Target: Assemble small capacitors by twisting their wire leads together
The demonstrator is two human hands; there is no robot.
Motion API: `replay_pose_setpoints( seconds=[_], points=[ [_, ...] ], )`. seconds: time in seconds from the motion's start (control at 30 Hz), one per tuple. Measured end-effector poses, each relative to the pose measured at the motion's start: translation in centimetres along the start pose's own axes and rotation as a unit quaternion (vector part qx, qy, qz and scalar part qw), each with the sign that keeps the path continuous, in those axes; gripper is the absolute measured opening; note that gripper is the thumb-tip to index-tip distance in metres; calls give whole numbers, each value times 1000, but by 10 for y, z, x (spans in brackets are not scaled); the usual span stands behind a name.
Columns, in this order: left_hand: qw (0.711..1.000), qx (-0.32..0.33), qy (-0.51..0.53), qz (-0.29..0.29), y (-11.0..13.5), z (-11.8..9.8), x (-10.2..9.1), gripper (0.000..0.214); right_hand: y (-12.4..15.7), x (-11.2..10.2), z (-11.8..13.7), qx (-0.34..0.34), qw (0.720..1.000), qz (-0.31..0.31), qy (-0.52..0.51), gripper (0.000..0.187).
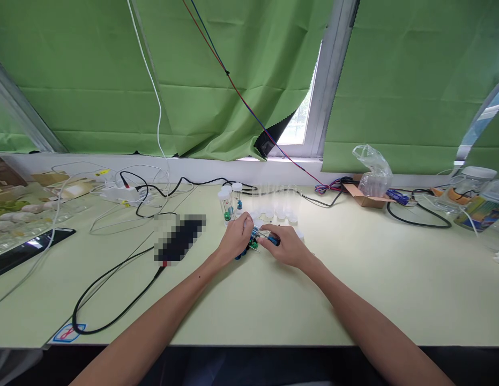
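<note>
Near the middle of the table, my left hand (237, 235) has its fingers closed around a small blue and clear part (255, 231), whose kind I cannot make out. My right hand (288, 245) grips a small screwdriver (274, 239) with a dark and blue handle, its thin shaft pointing left at that part. Under the left fingers lie small green and blue pieces (253, 244), partly hidden. Just behind, white-capped clear vials (225, 206) hold green and blue pieces. Several clear tubes (279, 201) with white ends stand in a row beyond my hands.
A blurred dark device (180, 238) with a black cable lies left. Farther left are a black phone-like slab (30, 252), a white power strip (118, 193) and loose wires. On the right, a cardboard box (367, 199) holds clear plastic, near jars (480, 206).
</note>
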State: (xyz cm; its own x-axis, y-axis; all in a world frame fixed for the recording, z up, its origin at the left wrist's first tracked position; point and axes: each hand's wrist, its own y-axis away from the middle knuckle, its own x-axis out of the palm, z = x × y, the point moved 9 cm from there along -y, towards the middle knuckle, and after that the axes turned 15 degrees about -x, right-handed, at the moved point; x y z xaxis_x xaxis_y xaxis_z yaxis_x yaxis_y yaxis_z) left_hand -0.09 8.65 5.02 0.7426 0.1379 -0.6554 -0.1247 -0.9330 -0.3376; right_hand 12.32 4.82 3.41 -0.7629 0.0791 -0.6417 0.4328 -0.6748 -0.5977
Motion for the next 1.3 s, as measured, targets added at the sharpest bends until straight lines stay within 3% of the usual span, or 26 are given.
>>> replay_pose_setpoints(
  seconds=[1.3],
  points=[
    [996, 22, -71, 50, -1, 2, 5, 24, 0, 2, 2, -4, 1000, 11, -16, 28]
  ],
)
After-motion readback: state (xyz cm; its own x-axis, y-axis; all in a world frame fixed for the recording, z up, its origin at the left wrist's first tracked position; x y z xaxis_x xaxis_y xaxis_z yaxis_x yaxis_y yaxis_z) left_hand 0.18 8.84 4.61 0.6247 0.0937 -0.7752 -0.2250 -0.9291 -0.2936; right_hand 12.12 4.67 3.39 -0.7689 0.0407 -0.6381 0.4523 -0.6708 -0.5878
